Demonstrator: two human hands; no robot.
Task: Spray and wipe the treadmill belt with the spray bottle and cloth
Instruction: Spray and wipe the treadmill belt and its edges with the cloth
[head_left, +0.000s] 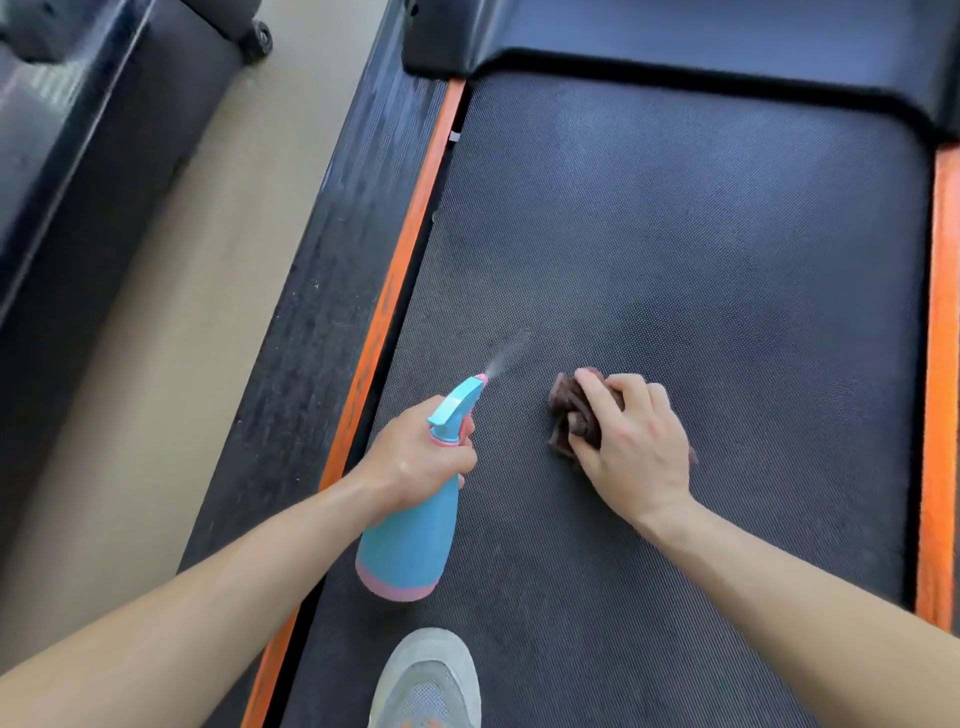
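The dark textured treadmill belt (701, 249) fills the middle and right of the view. My left hand (415, 457) grips the neck of a blue spray bottle (410, 540) with a pink base, fingers round its trigger. A thin mist leaves the nozzle toward the belt ahead. To the right, my right hand (628, 447) holds a crumpled brown cloth (571, 415) down on the belt, fingers curled over it.
Orange strips (410, 239) run along both sides of the belt, with a black side rail (332, 270) at left. The black motor cover (675, 36) lies at the far end. A grey shoe (426, 680) stands on the belt near me. Beige floor and another machine lie left.
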